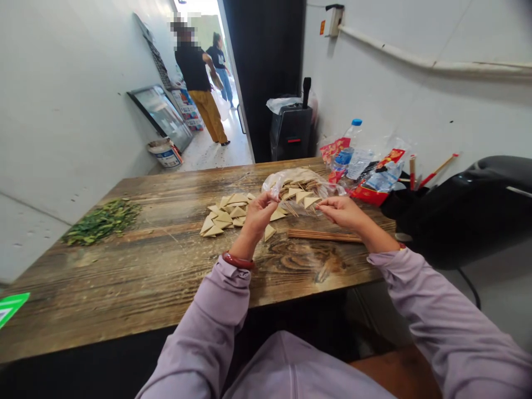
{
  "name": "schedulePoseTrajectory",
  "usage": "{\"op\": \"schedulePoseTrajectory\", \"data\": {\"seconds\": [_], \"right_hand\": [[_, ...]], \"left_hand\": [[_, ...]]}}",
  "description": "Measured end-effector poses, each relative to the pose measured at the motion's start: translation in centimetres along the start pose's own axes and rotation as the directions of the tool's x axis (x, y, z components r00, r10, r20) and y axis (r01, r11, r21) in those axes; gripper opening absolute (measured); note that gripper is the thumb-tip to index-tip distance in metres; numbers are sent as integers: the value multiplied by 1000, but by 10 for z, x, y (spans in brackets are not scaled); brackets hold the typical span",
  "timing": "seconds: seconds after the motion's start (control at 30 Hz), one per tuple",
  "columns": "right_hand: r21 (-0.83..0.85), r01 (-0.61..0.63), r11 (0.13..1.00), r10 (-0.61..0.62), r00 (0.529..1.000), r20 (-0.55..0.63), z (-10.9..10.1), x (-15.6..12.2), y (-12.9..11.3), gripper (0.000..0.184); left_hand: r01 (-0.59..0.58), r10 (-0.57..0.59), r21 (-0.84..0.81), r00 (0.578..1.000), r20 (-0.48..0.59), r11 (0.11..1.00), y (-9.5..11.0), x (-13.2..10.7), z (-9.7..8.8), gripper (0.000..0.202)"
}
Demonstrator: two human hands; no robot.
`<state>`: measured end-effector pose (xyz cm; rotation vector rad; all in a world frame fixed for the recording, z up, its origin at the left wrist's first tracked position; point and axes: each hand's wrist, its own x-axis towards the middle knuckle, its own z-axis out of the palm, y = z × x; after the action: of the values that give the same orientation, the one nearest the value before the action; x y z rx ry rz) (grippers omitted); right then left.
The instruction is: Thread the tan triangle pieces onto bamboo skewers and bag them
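Note:
My left hand (261, 211) is closed in a pinch at the near left edge of a clear plastic bag (272, 182). Tan skewered triangles, perhaps tofu, lie on and in the bag. My right hand (343, 211) pinches the end of a skewer with a row of tan triangles (311, 201) on it, beside the bag; its fingertips partly hide the thin stick. Left of the bag spreads a loose pile of tan triangles (222, 216), and a single triangle (270, 232) sits nearer to me. A bundle of brown sticks (324, 236) lies below my right hand.
The wooden table (166, 271) bears a heap of green leaves (103, 220) at left. A water bottle (351, 141), red wrappers (369, 191) and a black appliance (465, 210) crowd the right. Two people (198, 77) (220, 64) stand near the doorway beyond a black speaker (291, 130).

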<state>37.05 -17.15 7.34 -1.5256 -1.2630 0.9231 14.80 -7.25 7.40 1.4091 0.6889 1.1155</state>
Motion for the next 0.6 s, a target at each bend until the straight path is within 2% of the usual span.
{"op": "schedulePoseTrajectory", "data": {"seconds": [0.1,0.2,0.27,0.33,0.4,0.47,0.6], "right_hand": [[-88,17,996,-14,1000,27,7,19,-7,32],[-293,117,949,-119,993,11,16,45,-16,26],[-503,197,841,-204,978,43,21,61,-22,27],[-659,236,714,-225,969,104,25,75,-27,28],[-758,224,613,-206,971,120,30,85,-33,30],[-814,174,555,-169,981,95,37,93,-37,33],[-848,78,524,-77,996,45,54,102,-43,37]], "left_hand": [[-1,2,-52,1000,1,999,2,3,-1,10],[5,-6,-60,1000,-25,998,4,4,-3,9],[5,-7,-59,1000,-18,998,7,4,-4,7],[3,-3,-68,1000,3,998,9,5,-4,7],[-5,6,-68,1000,24,998,11,5,-4,8],[-14,17,-46,999,47,999,11,4,-2,8],[-35,30,59,996,87,998,5,0,1,4]]}}
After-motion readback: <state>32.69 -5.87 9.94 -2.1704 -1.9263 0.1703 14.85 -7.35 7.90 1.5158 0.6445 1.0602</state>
